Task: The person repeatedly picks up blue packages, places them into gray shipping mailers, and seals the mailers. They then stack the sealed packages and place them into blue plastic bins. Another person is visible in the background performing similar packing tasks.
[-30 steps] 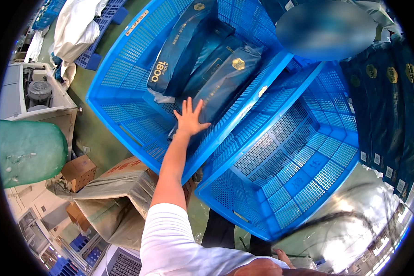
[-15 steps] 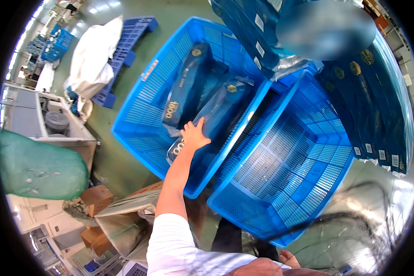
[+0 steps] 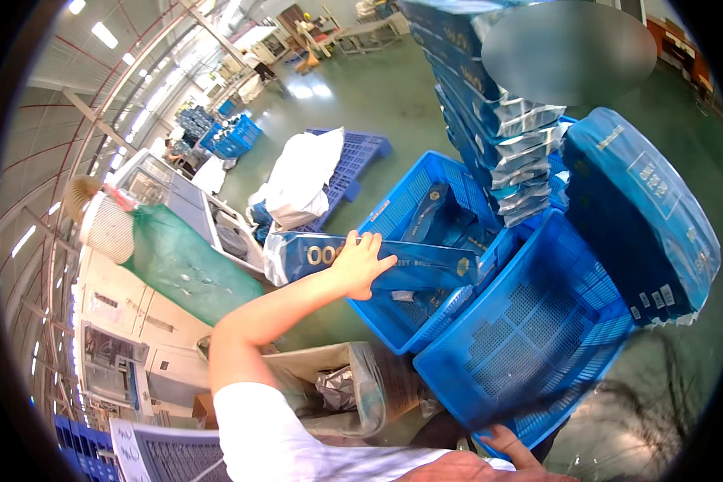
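My left hand (image 3: 361, 263) grips a long, dark blue plastic-wrapped package (image 3: 434, 267) from above. The package lies sideways over the left blue basket (image 3: 377, 317), one end jutting past the basket's left rim. Inside that basket, more blue packages (image 3: 427, 213) are partly covered by the raised one. My right hand (image 3: 512, 447) is at the near rim of the right blue basket (image 3: 438, 373), fingers closed over the edge; part of it is hidden. No packages show inside this second basket.
Tall stacks of blue packages (image 3: 466, 96) and further blue packages (image 3: 643, 217) stand beyond the baskets. A white sack (image 3: 305, 177) rests on a blue pallet (image 3: 369, 153). A green mesh bag (image 3: 189, 265) hangs at left. Near me is an open carton (image 3: 369, 402) with silver wrapping.
My left hand has lifted a package out of the left basket and swung it leftward, turning it sideways. My right hand has come up to the right basket's rim. The view has tilted up.
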A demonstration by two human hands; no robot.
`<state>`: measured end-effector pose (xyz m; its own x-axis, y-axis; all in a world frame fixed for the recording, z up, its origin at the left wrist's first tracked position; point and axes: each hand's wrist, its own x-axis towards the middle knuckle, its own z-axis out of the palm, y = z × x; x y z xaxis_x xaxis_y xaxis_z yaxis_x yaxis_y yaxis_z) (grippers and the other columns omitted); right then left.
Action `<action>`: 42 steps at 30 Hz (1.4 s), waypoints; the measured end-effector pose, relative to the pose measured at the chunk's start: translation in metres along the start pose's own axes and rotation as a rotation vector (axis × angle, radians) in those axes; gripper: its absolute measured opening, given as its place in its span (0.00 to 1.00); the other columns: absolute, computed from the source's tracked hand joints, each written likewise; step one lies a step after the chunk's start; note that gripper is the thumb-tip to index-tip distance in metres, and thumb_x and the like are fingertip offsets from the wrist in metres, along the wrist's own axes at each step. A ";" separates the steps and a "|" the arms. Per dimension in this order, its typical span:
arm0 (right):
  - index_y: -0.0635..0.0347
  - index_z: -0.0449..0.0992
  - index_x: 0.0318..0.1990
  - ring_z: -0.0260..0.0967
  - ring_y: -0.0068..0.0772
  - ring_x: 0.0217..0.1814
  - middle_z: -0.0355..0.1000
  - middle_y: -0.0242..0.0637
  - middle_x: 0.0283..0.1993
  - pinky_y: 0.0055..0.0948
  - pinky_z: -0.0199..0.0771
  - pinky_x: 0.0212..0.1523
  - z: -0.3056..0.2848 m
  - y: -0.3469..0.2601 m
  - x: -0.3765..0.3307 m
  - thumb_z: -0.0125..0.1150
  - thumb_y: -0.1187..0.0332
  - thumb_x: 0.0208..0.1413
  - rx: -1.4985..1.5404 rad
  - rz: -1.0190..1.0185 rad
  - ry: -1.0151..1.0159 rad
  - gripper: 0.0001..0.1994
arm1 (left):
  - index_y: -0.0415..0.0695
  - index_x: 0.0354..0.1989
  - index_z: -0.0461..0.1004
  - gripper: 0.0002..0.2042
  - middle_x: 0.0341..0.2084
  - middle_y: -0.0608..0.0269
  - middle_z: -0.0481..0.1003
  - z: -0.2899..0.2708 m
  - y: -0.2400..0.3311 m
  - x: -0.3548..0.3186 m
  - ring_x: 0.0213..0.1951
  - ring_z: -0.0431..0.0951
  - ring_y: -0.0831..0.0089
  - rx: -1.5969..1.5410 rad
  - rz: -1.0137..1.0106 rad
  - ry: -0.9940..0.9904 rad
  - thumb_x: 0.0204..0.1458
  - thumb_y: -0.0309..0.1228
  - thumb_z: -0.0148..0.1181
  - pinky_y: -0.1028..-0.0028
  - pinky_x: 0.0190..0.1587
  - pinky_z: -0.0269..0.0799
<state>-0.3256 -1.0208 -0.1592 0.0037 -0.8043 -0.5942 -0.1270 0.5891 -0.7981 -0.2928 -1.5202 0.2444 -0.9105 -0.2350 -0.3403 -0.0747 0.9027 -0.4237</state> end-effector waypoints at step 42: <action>0.41 0.50 0.62 0.32 0.45 0.69 0.38 0.45 0.67 0.67 0.27 0.57 -0.593 -0.302 -0.192 0.47 0.38 0.43 -1.084 0.058 1.095 0.38 | 0.33 0.55 0.55 0.31 0.49 0.44 0.64 -0.181 0.426 0.338 0.51 0.64 0.55 -1.935 -0.339 0.730 0.54 0.50 0.39 0.68 0.54 0.56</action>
<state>-0.8761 -1.0909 0.2554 -0.6708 -0.7305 0.1278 -0.7392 0.6725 -0.0358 -0.7059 -1.1494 0.1006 -0.6937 -0.7174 0.0634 -0.0237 0.1107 0.9936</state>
